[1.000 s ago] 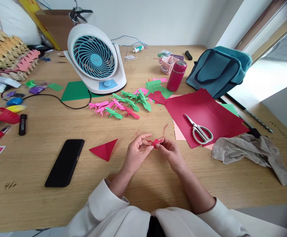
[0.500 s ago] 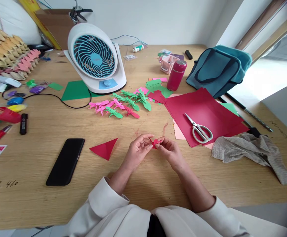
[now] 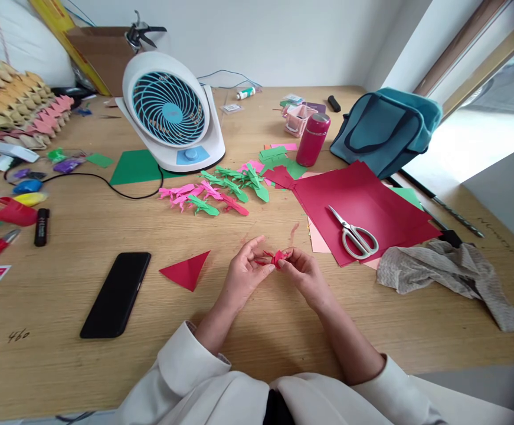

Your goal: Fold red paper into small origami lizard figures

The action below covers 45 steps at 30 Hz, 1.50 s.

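Between my two hands is a small red folded paper figure with thin pointed ends, held just above the table. My right hand pinches it between thumb and fingers. My left hand has its thumb at the figure's left side, with its fingers curled loosely round the thin ends. A red paper triangle lies left of my left hand. Beyond my hands, several folded paper figures in green, pink and red lie in a group. White-handled scissors rest on red paper sheets to the right.
A black phone lies at left, near a black marker. A white fan stands at the back, its cord running left. A red flask, a teal bag and a grey cloth are on the right.
My left fingers have opened slightly away from the red figure, showing more of its thin ends. My right hand keeps its pinch. The whole view has shifted slightly.
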Each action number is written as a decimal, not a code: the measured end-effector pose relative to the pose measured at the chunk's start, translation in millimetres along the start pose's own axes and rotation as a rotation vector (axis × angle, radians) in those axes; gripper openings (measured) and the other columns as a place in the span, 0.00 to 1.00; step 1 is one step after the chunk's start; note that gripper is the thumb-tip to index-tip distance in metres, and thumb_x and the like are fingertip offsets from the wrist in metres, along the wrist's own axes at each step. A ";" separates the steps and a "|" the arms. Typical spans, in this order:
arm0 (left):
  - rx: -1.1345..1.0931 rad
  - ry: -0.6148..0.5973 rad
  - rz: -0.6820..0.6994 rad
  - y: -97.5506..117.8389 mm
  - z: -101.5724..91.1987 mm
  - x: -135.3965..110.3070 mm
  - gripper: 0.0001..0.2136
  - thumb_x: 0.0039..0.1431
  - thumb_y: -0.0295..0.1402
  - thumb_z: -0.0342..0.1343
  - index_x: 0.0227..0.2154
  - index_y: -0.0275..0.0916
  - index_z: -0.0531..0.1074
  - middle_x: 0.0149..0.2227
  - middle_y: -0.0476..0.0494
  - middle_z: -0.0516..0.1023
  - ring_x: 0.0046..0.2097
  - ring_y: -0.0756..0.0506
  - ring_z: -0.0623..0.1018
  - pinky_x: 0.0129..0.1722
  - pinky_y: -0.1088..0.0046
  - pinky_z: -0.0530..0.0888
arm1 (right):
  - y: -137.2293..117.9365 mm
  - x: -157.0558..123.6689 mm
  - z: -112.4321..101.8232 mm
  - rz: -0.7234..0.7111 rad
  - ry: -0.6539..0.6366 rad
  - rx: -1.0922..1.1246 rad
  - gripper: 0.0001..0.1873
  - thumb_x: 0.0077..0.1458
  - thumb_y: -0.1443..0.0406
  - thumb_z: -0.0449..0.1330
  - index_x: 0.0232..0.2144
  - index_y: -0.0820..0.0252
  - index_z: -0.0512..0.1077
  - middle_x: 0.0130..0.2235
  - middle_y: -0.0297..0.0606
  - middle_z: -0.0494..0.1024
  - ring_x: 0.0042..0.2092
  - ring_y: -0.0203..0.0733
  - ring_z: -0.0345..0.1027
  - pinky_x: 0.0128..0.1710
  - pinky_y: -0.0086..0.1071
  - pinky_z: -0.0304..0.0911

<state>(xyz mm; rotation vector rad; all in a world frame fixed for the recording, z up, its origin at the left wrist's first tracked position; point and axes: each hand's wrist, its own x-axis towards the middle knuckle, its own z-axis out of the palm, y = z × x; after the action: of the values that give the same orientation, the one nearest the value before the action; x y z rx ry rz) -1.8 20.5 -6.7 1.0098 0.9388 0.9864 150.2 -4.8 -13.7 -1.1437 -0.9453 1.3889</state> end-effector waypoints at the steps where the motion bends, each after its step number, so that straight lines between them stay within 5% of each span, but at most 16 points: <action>1: 0.009 0.002 0.002 0.5 0.7 -0.8 0.30 0.49 0.28 0.65 0.57 0.38 0.65 0.38 0.45 0.78 0.40 0.49 0.79 0.46 0.71 0.74 | 0.0 0.1 0.6 0.000 -0.001 0.005 0.16 0.48 0.52 0.68 0.29 0.57 0.73 0.31 0.34 0.76 0.34 0.39 0.67 0.38 0.32 0.62; 4: 0.047 0.053 0.032 0.1 3.0 -2.8 0.27 0.49 0.29 0.65 0.54 0.37 0.68 0.33 0.47 0.79 0.39 0.49 0.78 0.46 0.72 0.73 | -0.1 0.0 2.6 0.007 0.018 0.022 0.16 0.46 0.52 0.69 0.29 0.56 0.73 0.30 0.33 0.76 0.33 0.39 0.67 0.38 0.32 0.62; 10: 0.023 0.095 0.073 -3.6 6.7 -5.9 0.28 0.50 0.29 0.66 0.55 0.40 0.67 0.40 0.45 0.79 0.41 0.49 0.79 0.47 0.73 0.73 | 1.3 -0.4 5.3 0.010 0.074 0.069 0.17 0.44 0.54 0.71 0.26 0.56 0.70 0.28 0.32 0.74 0.31 0.37 0.65 0.35 0.31 0.62; 18: -0.101 0.183 0.022 -2.8 13.4 -11.1 0.30 0.48 0.28 0.66 0.56 0.42 0.67 0.31 0.52 0.76 0.40 0.50 0.78 0.49 0.73 0.73 | 2.1 -0.4 8.9 0.015 0.100 0.097 0.18 0.43 0.54 0.71 0.26 0.56 0.69 0.28 0.31 0.73 0.30 0.36 0.65 0.35 0.31 0.62; 45: -0.136 0.102 0.077 -7.5 10.6 -8.8 0.23 0.51 0.30 0.65 0.51 0.42 0.70 0.33 0.53 0.73 0.37 0.53 0.76 0.43 0.79 0.73 | 8.0 -2.4 12.5 -0.045 0.117 0.098 0.15 0.46 0.56 0.70 0.25 0.57 0.68 0.27 0.31 0.74 0.30 0.35 0.66 0.35 0.31 0.64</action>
<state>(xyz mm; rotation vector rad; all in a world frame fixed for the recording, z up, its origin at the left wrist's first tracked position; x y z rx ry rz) 7.3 8.1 -9.7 0.8935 0.9092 1.1592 136.1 -7.7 -18.1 -1.1109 -0.8071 1.3032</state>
